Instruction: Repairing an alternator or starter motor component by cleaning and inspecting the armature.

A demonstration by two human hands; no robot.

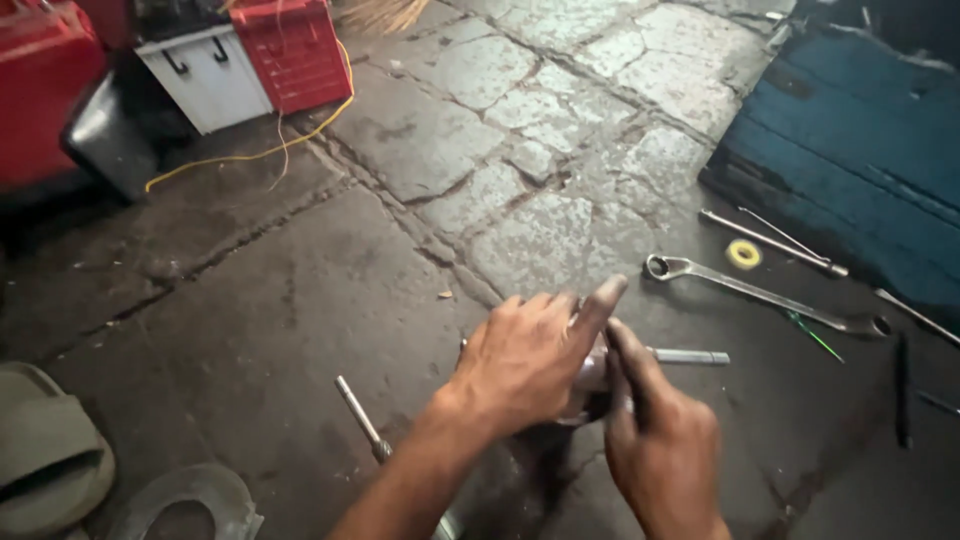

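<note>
My left hand [530, 355] and my right hand [665, 440] meet low in the middle, both greasy, closed around a small shiny metal part [593, 375]. A thin metal rod [690, 356] sticks out to the right from between them. The left index finger points up and right over the part. Most of the part is hidden by my fingers.
A long ring spanner [765, 295] lies on the cracked stone floor to the right, beside a thin rod [770, 242] and a small yellow ring [744, 254]. A screwdriver-like tool [362, 418] lies at lower left, a sandal [45, 455] at far left. Red and white boxes [250, 60] stand behind; a blue panel [860, 150] is at right.
</note>
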